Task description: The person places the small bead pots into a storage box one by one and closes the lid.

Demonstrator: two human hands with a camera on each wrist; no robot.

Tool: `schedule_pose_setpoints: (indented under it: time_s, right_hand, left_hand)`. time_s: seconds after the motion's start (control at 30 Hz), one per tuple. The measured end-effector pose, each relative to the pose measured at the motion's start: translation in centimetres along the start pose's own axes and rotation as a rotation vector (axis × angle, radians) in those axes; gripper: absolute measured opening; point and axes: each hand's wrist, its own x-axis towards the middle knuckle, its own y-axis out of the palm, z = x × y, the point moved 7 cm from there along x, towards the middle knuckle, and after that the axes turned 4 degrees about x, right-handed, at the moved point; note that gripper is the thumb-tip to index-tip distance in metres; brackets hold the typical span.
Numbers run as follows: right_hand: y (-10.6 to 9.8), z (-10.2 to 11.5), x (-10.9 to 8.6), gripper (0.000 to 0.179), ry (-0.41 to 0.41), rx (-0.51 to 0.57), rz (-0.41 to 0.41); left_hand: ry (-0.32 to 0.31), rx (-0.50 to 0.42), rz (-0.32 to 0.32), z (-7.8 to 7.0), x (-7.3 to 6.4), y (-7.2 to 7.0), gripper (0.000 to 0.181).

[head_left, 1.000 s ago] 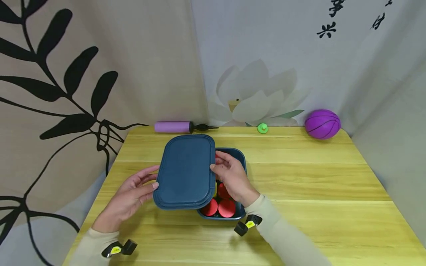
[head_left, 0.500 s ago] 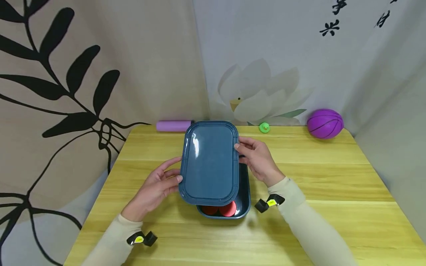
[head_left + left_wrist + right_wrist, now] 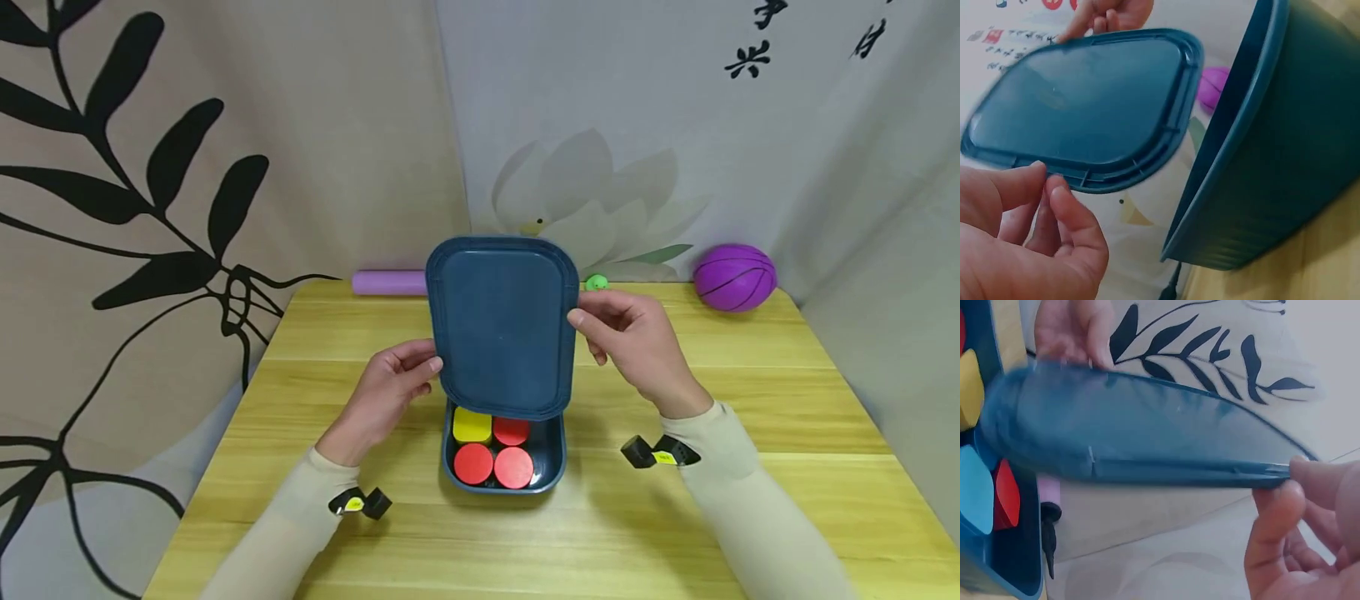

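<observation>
A dark blue rectangular lid (image 3: 502,329) is held tilted up above the far part of a matching blue box (image 3: 551,454). My left hand (image 3: 386,396) pinches the lid's left edge between thumb and fingers. On the opposite edge, my right hand (image 3: 637,342) pinches it higher up. Inside the box, a yellow block (image 3: 472,426) and several red round-topped pieces (image 3: 513,468) show; the lid covers the rest in the head view. The right wrist view also shows a light blue piece (image 3: 975,490) in the box.
At the table's back edge lies a purple cylinder (image 3: 386,282), partly behind the lid. A small green duck (image 3: 596,282) and a purple ball (image 3: 735,277) sit farther right. A printed curtain (image 3: 337,150) hangs behind the wooden table (image 3: 750,400).
Both hands have carried the lid right, away from me and up, tilting it more upright. The near part of the box and its pieces now show. My right hand has moved outward from over the box.
</observation>
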Motion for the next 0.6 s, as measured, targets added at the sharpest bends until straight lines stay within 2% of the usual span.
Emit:
schedule_pose_setpoints:
  time_s: [0.07, 0.23, 0.4, 0.53, 0.6]
  right_hand:
    - [0.0, 0.4, -0.4, 0.022, -0.028, 0.031, 0.014]
    - [0.3, 0.3, -1.4, 0.026, -0.038, 0.103, 0.036]
    - [0.5, -0.6, -2.1, 0.036, -0.03, 0.175, 0.101]
    - [0.6, -1.4, -2.5, 0.053, -0.018, 0.23, 0.167]
    - [0.7, -1.9, -2.7, 0.055, -0.002, 0.264, 0.199]
  left_hand:
    - [0.022, -0.015, -0.001, -0.4, 0.2, 0.0, 0.025]
    - [0.068, -0.078, 0.019, -1.0, 0.6, 0.1, 0.021]
    - [0.072, -0.183, 0.027, -1.2, 0.7, -0.2, 0.021]
    - [0.06, -0.216, 0.033, -1.3, 0.5, -0.4, 0.034]
    - [0.064, -0.216, 0.044, -1.4, 0.4, -0.4, 0.042]
